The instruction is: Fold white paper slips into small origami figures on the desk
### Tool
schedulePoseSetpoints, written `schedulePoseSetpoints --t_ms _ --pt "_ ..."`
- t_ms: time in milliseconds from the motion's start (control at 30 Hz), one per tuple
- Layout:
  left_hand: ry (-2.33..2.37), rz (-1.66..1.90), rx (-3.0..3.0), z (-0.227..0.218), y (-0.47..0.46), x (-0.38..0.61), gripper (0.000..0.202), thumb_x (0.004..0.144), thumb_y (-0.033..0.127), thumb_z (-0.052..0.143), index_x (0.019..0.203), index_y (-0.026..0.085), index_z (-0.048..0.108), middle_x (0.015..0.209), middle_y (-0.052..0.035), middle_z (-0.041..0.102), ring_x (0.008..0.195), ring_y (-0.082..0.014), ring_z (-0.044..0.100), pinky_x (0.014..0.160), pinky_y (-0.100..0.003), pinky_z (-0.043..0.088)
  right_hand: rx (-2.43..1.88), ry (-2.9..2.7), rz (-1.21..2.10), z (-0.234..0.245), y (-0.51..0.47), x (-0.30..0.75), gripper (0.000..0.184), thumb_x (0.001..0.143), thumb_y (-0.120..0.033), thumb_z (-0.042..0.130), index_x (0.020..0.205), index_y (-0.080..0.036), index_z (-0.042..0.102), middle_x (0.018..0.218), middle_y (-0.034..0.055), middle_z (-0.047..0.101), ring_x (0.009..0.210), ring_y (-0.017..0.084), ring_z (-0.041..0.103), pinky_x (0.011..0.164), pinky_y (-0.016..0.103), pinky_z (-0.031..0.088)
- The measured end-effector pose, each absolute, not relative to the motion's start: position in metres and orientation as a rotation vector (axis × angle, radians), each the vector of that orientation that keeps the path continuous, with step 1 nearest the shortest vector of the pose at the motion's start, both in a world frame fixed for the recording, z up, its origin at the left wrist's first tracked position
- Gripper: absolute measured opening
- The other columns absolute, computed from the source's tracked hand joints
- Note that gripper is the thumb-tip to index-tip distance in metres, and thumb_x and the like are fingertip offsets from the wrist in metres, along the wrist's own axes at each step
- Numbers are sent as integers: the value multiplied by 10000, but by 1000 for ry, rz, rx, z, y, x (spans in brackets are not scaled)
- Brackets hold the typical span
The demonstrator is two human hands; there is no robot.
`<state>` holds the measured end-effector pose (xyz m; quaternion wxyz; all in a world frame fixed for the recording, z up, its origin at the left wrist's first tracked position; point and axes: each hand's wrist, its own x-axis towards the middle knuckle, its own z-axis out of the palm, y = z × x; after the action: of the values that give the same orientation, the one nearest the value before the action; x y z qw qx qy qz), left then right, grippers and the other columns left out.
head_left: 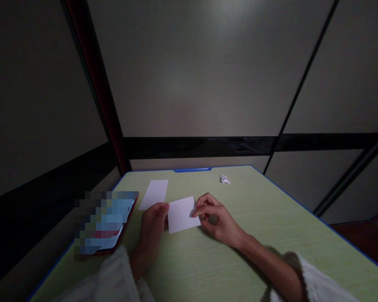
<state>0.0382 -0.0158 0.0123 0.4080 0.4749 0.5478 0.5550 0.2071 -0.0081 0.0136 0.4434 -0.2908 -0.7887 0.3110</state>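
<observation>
A small white sheet of paper (182,216), nearly square, is held up slightly tilted over the table. My left hand (153,221) pinches its left edge, thumb on the near face and fingers behind. At the sheet's right edge is my right hand (216,219), fingers curled, with thumb and fingertips at the paper. Part of the right fingertips is hidden behind the sheet. Beyond my left hand lies another white sheet of paper (155,193), flat on the table. A small folded white paper figure (224,179) sits farther back, to the right.
The pale green table (271,247) has a blue rim and a blue raised strip (192,170) at its far edge. At the left lies a tablet-like device (113,222) with a dark red edge, partly blurred out. Light panels (189,75) with a dark band stand behind the table.
</observation>
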Motion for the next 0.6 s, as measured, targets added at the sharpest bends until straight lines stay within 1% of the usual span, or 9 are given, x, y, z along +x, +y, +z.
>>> schedulePoseSetpoints --t_ms 133,233,267,367,467,533,600 --pt "1246 1392 1128 10 -14 39 236 634 358 490 508 168 427 435 57 434 400 -87 412 397 -192 327 -716 -1906 798 15 -7 208 152 652 -116 547 727 -206 645 773 36 473 669 117 458 558 240 382" --pt "1223 1355 1121 14 -15 42 199 598 296 553 507 160 440 405 78 426 384 -69 421 384 -169 326 -732 -1828 874 17 -5 210 83 636 -184 595 690 -202 655 767 39 492 690 123 463 591 253 394" --pt "1229 1338 1116 16 -16 43 181 575 264 578 508 158 448 391 85 428 385 -67 435 393 -165 339 -743 -1788 881 17 -4 210 66 623 -193 609 669 -200 656 790 42 495 709 125 460 610 257 396" --pt "1217 1304 1107 23 -18 48 156 513 228 626 566 150 501 425 70 524 438 -105 535 466 -202 418 -778 -1638 909 17 0 210 21 586 -201 638 603 -193 648 932 54 481 808 135 451 687 272 394" --pt "1203 1269 1080 24 -18 51 217 458 231 662 594 146 517 443 45 580 433 -141 574 462 -230 433 -816 -1490 1046 16 3 209 52 571 -231 643 566 -181 632 990 56 488 871 148 460 719 279 388" --pt "1192 1246 1082 22 -17 52 228 438 223 673 576 146 509 435 35 589 431 -153 582 449 -231 432 -849 -1418 1135 15 2 206 91 565 -249 642 544 -164 618 923 53 535 837 145 487 699 267 390" --pt "1175 1232 1104 20 -16 53 213 445 197 665 573 147 503 447 29 600 448 -158 590 449 -229 434 -912 -1348 1191 15 0 203 129 558 -266 640 537 -144 604 757 37 579 698 124 512 621 243 391"
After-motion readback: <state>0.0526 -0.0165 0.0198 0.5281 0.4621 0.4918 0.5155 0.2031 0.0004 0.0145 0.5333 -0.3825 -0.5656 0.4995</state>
